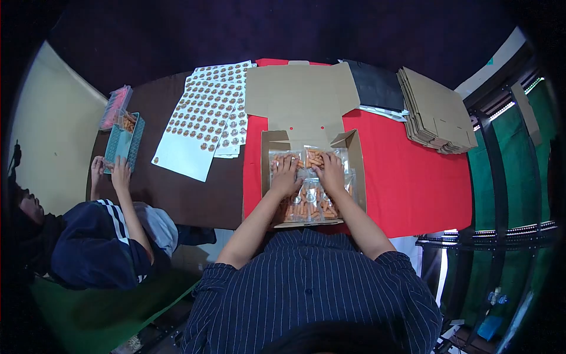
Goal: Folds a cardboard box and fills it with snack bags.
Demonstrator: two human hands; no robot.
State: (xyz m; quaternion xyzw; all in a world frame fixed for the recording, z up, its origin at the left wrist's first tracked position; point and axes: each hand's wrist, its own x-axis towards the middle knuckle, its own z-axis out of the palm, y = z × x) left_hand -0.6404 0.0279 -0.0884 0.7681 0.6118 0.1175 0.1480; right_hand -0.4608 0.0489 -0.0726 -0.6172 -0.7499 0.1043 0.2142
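Before me an unfolded cardboard box [361, 177] stands with its lid [303, 90] laid back, away from me. Several clear plastic packets [311, 205] of orange stick-shaped snacks fill its near part, and more packets lie along the far side. My left hand [285, 177] rests with spread fingers on the far left packet [275, 155]. On the far right packet [314, 155] lies my right hand [329, 172], its fingers apart and pressing from above. The packet parts beneath both palms are hidden.
Sticker sheets [185, 150] lie left of the box. Folded cardboard boxes [437, 110] are stacked at the right, beside black sheets [373, 84]. A co-worker's hands [120, 175] are at a teal basket [138, 132] on the far left, near a pink-filled plastic container [116, 104].
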